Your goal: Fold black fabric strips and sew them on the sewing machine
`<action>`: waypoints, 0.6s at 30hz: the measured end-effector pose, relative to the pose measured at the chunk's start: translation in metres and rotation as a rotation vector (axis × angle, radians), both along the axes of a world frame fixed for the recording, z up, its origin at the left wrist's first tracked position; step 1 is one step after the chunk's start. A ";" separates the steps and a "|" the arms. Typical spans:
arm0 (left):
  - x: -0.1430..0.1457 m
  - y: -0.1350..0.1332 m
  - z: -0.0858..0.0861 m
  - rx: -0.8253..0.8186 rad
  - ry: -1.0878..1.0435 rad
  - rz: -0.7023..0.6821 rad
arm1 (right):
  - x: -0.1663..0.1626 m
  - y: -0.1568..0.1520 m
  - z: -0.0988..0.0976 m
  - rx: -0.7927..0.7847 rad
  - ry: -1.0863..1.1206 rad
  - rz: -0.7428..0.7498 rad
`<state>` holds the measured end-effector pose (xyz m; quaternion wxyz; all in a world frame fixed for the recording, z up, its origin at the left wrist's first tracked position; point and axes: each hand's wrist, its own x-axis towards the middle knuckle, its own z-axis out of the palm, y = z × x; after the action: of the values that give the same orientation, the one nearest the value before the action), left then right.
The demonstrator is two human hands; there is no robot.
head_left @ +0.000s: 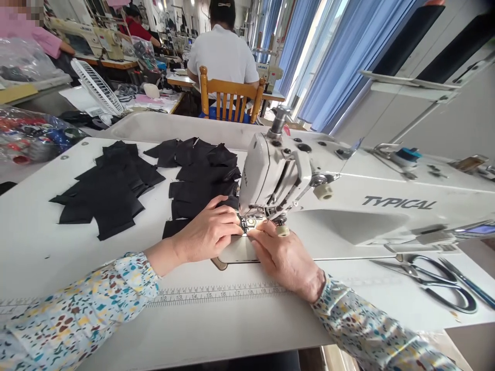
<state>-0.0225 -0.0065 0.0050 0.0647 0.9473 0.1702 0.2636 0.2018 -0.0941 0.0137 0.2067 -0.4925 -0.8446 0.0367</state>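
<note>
At the needle area of a white sewing machine [266, 175] marked TYPICAL, both my hands rest close together. My left hand [209, 229], left of the presser foot [245, 223], has its fingers bent and pressed on a piece of black fabric, mostly hidden under them. My right hand [286, 257] is closed on the other side, thumb and fingertips together by the foot. What those fingertips hold, if anything, is too covered to make out. Rows of cut black fabric pieces [204, 172] lie just behind my left hand. Farther left is a loose pile of black pieces [104, 190].
Scissors [441, 283] and a slim pointed tool [467, 281] lie on the right. A printed ruler [216, 294] runs along the table's front. Black thread cones [410, 38] stand upper right. Ahead, a person in white [224, 54] sits on a wooden chair [232, 95].
</note>
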 end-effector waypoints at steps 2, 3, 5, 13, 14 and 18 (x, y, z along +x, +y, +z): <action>0.000 0.001 0.000 -0.001 0.001 -0.002 | 0.000 0.001 0.000 0.007 0.000 0.001; 0.000 0.001 -0.001 0.000 0.002 -0.003 | -0.001 0.001 0.000 0.012 0.003 -0.001; 0.000 0.001 -0.001 -0.001 0.007 -0.004 | -0.002 0.001 -0.001 0.025 0.012 -0.007; -0.002 0.000 -0.001 -0.009 0.010 0.003 | -0.002 -0.002 -0.003 0.044 -0.128 -0.013; -0.003 0.000 -0.001 -0.011 0.007 0.001 | -0.001 -0.002 -0.003 0.047 -0.144 -0.013; -0.003 -0.001 0.000 -0.007 0.002 0.003 | -0.002 -0.001 -0.002 0.057 -0.154 0.002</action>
<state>-0.0253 -0.0076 0.0051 0.0675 0.9470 0.1729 0.2621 0.2001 -0.0956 0.0114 0.1550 -0.4871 -0.8591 -0.0251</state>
